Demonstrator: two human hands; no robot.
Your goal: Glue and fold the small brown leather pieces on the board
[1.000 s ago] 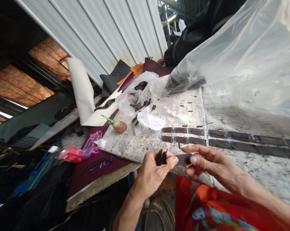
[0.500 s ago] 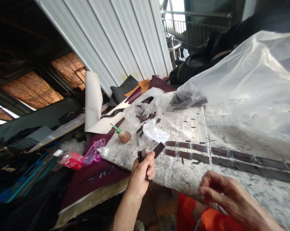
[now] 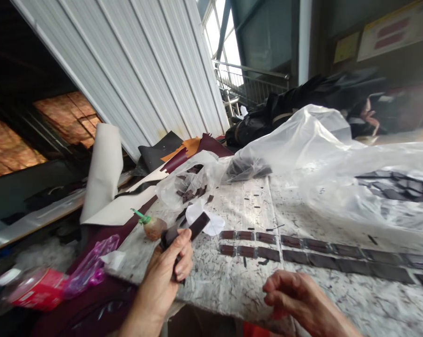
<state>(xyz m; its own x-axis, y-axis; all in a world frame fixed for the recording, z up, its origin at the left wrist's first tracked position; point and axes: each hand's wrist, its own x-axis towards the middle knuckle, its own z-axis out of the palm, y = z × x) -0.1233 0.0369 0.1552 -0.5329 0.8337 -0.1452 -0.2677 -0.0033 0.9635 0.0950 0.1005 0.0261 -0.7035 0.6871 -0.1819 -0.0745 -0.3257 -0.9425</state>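
On the table, near rowed strips: holding dark pieces in the left hand, with the right hand empty, half-curled; apparently between grasps, needing a narrow pinch.

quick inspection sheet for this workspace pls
surface: pale worktop, flecked with dark bits
job's things: dark strips in the left grip; two rows of dark pieces on the worktop
clutter: clear plastic sheeting, purple bag, red-labelled bottle, white paper
grip: left hand closed on strips; right hand holds nothing visible
cables: nothing seen
surroundings: ribbed pale panel, metal railing
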